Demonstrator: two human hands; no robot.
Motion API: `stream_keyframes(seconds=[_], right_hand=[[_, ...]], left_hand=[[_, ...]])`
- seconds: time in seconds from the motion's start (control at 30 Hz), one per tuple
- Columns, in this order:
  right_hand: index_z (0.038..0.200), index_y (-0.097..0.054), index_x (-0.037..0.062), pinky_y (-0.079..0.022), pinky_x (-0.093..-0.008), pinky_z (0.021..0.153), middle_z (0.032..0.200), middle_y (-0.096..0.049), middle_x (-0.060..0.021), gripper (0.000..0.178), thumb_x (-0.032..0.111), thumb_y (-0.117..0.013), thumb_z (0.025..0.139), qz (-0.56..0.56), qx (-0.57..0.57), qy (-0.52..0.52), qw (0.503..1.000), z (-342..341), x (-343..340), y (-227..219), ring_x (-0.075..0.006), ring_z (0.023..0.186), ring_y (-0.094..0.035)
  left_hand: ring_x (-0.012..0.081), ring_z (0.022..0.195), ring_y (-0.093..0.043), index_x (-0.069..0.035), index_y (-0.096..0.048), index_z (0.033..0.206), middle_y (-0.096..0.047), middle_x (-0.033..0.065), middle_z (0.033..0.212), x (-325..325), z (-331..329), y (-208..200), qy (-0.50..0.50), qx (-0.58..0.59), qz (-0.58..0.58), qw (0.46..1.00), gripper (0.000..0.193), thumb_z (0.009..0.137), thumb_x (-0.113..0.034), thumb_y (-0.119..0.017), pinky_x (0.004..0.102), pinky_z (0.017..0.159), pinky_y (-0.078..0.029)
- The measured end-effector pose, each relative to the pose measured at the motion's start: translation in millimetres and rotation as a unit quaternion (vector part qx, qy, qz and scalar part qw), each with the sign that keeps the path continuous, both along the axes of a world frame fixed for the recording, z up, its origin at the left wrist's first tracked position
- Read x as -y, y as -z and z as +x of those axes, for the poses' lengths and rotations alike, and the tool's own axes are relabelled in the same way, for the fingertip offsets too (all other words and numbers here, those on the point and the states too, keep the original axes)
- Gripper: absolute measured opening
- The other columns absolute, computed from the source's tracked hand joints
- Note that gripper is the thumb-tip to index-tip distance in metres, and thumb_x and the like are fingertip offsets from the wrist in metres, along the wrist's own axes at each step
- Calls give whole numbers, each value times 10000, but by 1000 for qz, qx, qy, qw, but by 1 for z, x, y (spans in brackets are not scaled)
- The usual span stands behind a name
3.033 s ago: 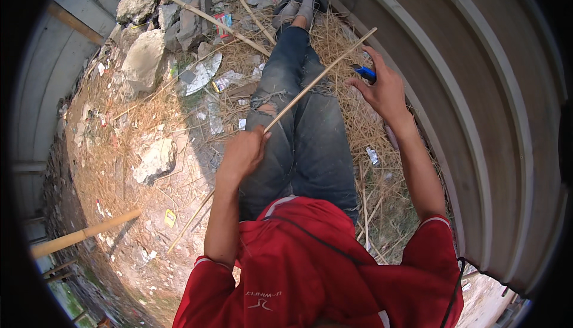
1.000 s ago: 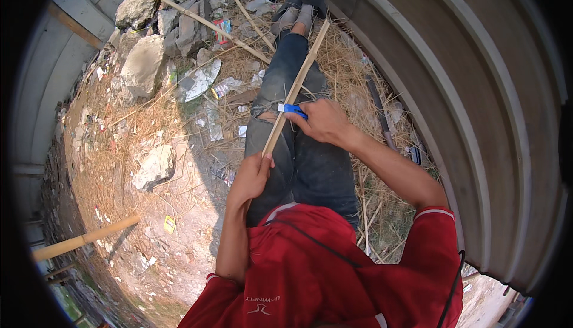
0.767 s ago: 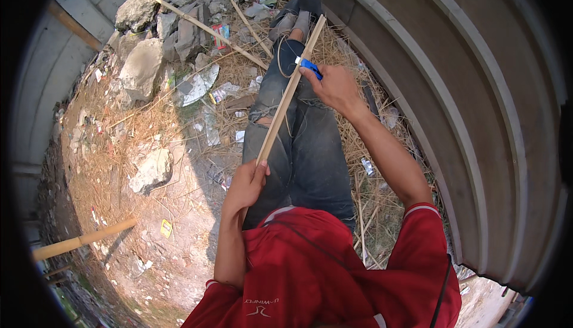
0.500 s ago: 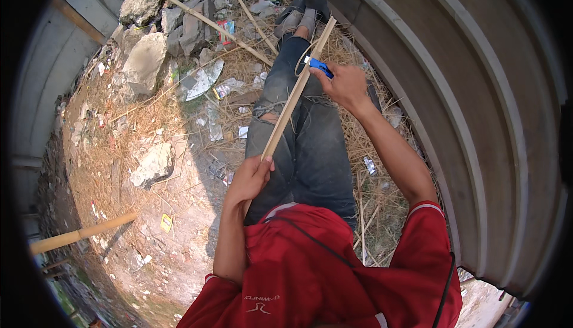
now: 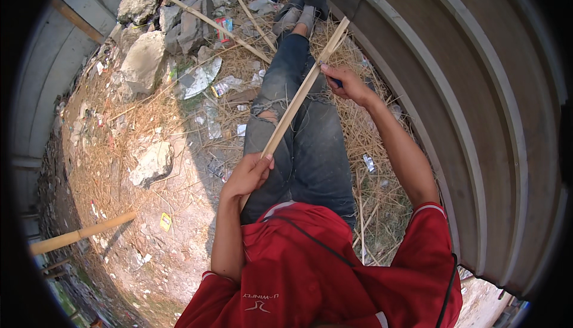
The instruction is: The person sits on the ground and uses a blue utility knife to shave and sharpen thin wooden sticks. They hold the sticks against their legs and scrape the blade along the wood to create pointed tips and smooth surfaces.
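A long pale bamboo strip (image 5: 293, 106) slants across my outstretched legs, its far end near my feet. Its lower part is gripped in my left hand (image 5: 249, 175), thumb on top, in front of my left thigh. My right hand (image 5: 349, 83) is closed around a blue cutter knife (image 5: 337, 82) beside the strip's upper part. Only a bit of the knife's handle shows; its blade is hidden by the fingers and strip. Close to the far end, a thin sliver stands off the strip's right edge.
Corrugated metal sheeting (image 5: 453, 89) curves close along my right. Broken rocks (image 5: 143, 59) and two more bamboo strips (image 5: 215, 25) lie at the far left. A bamboo pole (image 5: 83, 233) juts in at the left. Dry straw and litter cover the ground.
My right hand has turned, hiding most of the blue knife and moving slightly right and down. The strip's far end has swung a little right. The curled shaving no longer shows.
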State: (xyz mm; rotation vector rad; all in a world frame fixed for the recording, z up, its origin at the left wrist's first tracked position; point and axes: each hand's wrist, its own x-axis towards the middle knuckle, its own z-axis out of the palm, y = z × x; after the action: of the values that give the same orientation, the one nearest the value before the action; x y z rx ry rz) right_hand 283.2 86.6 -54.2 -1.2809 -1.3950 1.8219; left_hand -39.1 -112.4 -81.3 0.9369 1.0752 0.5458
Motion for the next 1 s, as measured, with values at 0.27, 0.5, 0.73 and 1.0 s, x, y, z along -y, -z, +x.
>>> stream_keyframes(seconds=[0.27, 0.5, 0.73, 1.0], right_hand=[[869, -723, 34, -461, -405, 605, 621, -598, -143, 349, 360, -810, 777, 347, 357, -88, 863, 3, 26, -37, -291, 594, -593], [1061, -761, 78, -542, -383, 746, 930, -712, -101, 381, 327, -855, 788, 618, 269, 55, 737, 4, -5, -55, -299, 836, -697], [1011, -727, 47, -551, -394, 756, 1005, -730, -103, 202, 69, -747, 811, 640, 291, -52, 709, 26, -29, -142, -333, 880, -695], [968, -704, 19, -520, -360, 664, 798, -712, -120, 112, 76, -698, 872, 627, 172, 130, 749, 32, 4, -198, -241, 707, -684]], left_hand=[[51, 441, -331, -74, -549, 883, -399, -53, 552, -3, 0, 18, -9, -107, 96, 990, 368, 1097, -355, -448, 255, 407, -242], [73, 487, -452, -35, -592, 889, -494, -9, 593, -15, 16, -14, 16, -99, 82, 992, 397, 1088, -349, -451, 268, 453, -354], [63, 456, -421, -46, -583, 896, -443, -35, 580, -23, 38, -69, 20, -87, 123, 988, 398, 1095, -361, -442, 256, 426, -338], [46, 466, -405, -56, -576, 892, -433, -46, 573, -12, 57, -102, 18, -60, 183, 981, 360, 1097, -327, -457, 240, 422, -317]])
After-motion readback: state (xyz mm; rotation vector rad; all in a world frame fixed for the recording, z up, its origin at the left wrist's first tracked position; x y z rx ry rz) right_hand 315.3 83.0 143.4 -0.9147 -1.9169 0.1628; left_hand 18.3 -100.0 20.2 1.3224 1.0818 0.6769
